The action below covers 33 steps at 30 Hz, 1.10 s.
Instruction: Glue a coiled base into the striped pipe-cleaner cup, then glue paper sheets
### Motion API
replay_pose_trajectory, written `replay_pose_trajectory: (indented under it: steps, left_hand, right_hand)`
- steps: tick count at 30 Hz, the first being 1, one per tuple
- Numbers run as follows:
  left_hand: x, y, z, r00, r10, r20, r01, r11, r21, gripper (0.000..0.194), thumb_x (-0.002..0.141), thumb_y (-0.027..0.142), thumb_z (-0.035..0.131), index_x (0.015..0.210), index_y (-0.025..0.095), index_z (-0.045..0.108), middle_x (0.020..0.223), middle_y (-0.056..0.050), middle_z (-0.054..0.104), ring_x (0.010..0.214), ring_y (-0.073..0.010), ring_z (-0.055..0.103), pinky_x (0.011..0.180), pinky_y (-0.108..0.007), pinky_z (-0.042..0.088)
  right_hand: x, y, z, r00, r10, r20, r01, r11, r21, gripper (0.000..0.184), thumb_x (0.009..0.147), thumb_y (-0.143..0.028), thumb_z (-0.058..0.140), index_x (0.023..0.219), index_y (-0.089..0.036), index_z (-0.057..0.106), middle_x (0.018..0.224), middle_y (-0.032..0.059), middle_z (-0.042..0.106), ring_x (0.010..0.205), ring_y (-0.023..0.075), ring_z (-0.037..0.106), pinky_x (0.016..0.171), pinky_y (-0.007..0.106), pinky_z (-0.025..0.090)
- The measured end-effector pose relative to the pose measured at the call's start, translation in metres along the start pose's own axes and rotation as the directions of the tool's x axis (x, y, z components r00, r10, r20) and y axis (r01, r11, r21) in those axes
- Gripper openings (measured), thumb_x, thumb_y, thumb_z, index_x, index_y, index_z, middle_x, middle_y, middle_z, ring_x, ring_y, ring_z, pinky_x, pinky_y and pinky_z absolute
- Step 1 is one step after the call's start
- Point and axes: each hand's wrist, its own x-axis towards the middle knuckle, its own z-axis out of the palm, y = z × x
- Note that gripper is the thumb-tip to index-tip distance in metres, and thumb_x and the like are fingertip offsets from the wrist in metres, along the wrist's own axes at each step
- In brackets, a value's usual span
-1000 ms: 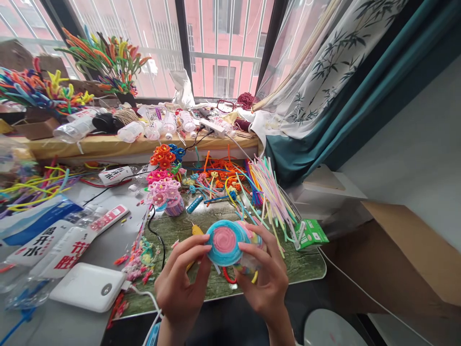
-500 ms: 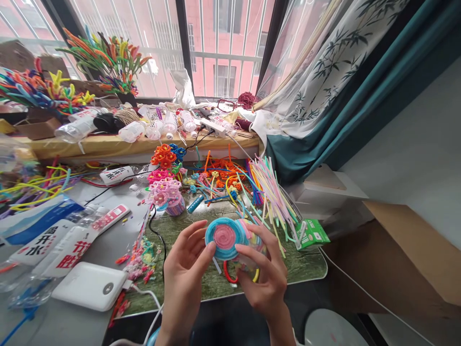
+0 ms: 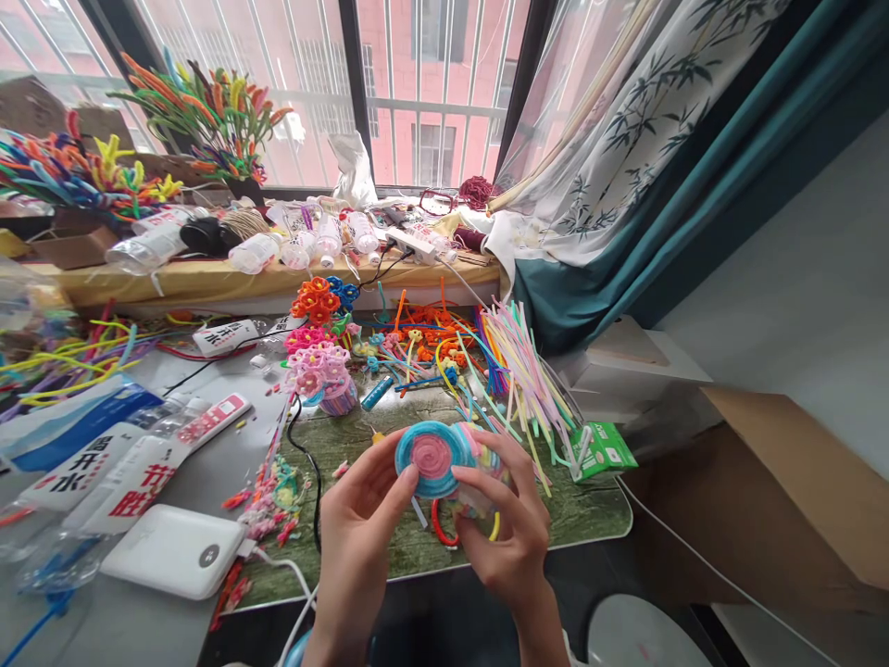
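Between my two hands is a pastel pipe-cleaner piece [image 3: 484, 452] whose flat round end, a coiled disc [image 3: 431, 458] with a pink centre and blue outer rings, faces me. My left hand [image 3: 368, 505] pinches the disc's left edge, thumb in front and fingers behind. Around the striped pastel side curls my right hand [image 3: 510, 519], with a fingertip pressing on the disc's right edge. Part of the piece is hidden by the right fingers. Below it, on the green mat [image 3: 576, 519], lie a red pipe-cleaner loop [image 3: 442, 526] and a yellow one.
Pipe-cleaner flowers in a small pot [image 3: 338, 396] stand behind my hands, near a teal tube [image 3: 376, 394]. A bundle of pastel pipe cleaners [image 3: 520, 371] lies at right beside a green box [image 3: 606, 451]. At left are a white power bank [image 3: 173, 551], bottles and a black cable.
My left fingers have drawn closer behind the disc, uncovering a small yellow thing and pink scraps on the mat. The piece itself has hardly moved.
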Motion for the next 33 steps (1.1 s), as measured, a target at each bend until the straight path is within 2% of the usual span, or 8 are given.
replay_pose_trajectory:
  steps: [8,12,17,19,22,25,30,33]
  left_hand:
    - [0.001,-0.002,-0.004,0.999,-0.034,0.005,0.034,0.999,0.032,0.039,0.078,0.042,0.076,0.111,0.019,0.076,0.104,-0.008,0.079,0.09,-0.0262,0.075,0.066,-0.027,0.062]
    - [0.002,-0.003,-0.005,1.0,-0.018,0.02,0.018,1.0,0.021,0.037,0.074,0.038,0.081,0.107,0.021,0.077,0.101,-0.006,0.079,0.094,-0.0257,0.075,0.073,-0.026,0.062]
    - [-0.001,-0.006,-0.005,0.984,0.164,-0.07,-0.158,0.983,0.092,0.027,0.074,0.028,0.082,0.1,0.023,0.077,0.093,-0.002,0.08,0.083,-0.0196,0.076,0.073,-0.026,0.062]
    - [-0.002,-0.007,-0.006,0.919,0.39,-0.06,-0.368,0.901,0.229,0.02,0.078,0.02,0.079,0.097,0.024,0.076,0.089,0.001,0.078,0.079,-0.0155,0.074,0.071,-0.024,0.061]
    - [-0.001,-0.007,-0.01,0.656,0.742,0.14,-0.713,0.548,0.437,0.027,0.078,0.002,0.073,0.097,0.021,0.075,0.091,0.001,0.075,0.084,-0.0134,0.072,0.078,-0.024,0.059]
    - [0.002,-0.005,-0.015,0.451,0.809,0.377,-0.846,0.254,0.469,0.033,0.079,-0.006,0.067,0.1,0.018,0.074,0.095,-0.003,0.072,0.096,-0.0157,0.07,0.086,-0.028,0.058]
    - [0.006,-0.004,-0.022,0.419,0.698,0.58,-0.882,0.161,0.444,0.026,0.086,0.013,0.07,0.112,0.018,0.071,0.11,-0.008,0.072,0.112,-0.0196,0.064,0.094,-0.03,0.055]
    - [0.008,-0.006,-0.024,0.465,0.679,0.568,-0.87,0.232,0.435,0.024,0.091,0.025,0.065,0.115,0.02,0.069,0.114,-0.007,0.072,0.116,-0.0199,0.063,0.098,-0.032,0.053]
  right_hand:
    - [0.0,0.0,0.001,1.0,0.0,0.013,0.0,1.0,-0.005,0.05,0.077,-0.002,0.057,0.118,-0.029,0.064,0.135,0.0078,0.055,0.125,0.0299,0.055,0.098,0.053,0.052]
    - [0.0,-0.001,0.001,0.999,0.0,0.037,0.0,1.0,0.003,0.053,0.075,-0.001,0.056,0.12,-0.028,0.063,0.137,0.0083,0.054,0.125,0.0299,0.054,0.1,0.054,0.05]
    - [-0.003,-0.001,0.003,0.99,0.116,0.076,-0.119,0.992,0.043,0.057,0.078,-0.006,0.06,0.13,-0.03,0.056,0.135,0.0086,0.056,0.125,0.0294,0.056,0.102,0.051,0.051]
    - [-0.005,-0.001,0.005,0.968,0.228,0.101,-0.236,0.969,0.069,0.064,0.08,-0.011,0.065,0.139,-0.028,0.048,0.136,0.0098,0.057,0.127,0.0292,0.055,0.102,0.047,0.052]
    - [-0.008,-0.003,0.01,0.923,0.351,0.158,-0.373,0.917,0.143,0.074,0.08,-0.02,0.072,0.146,-0.027,0.038,0.141,0.0112,0.056,0.132,0.029,0.053,0.1,0.041,0.055]
    - [-0.009,-0.006,0.015,0.886,0.412,0.212,-0.461,0.833,0.307,0.095,0.078,-0.027,0.078,0.154,-0.029,0.021,0.141,0.0115,0.056,0.125,0.0272,0.06,0.095,0.037,0.058]
    - [-0.008,-0.005,0.018,0.878,0.443,0.18,-0.478,0.797,0.37,0.096,0.079,-0.029,0.078,0.155,-0.032,0.019,0.142,0.0103,0.057,0.126,0.0272,0.06,0.091,0.035,0.059]
    - [-0.008,-0.003,0.018,0.878,0.448,0.168,-0.478,0.81,0.338,0.095,0.079,-0.028,0.079,0.154,-0.032,0.022,0.143,0.0109,0.056,0.127,0.0275,0.059,0.09,0.034,0.06]
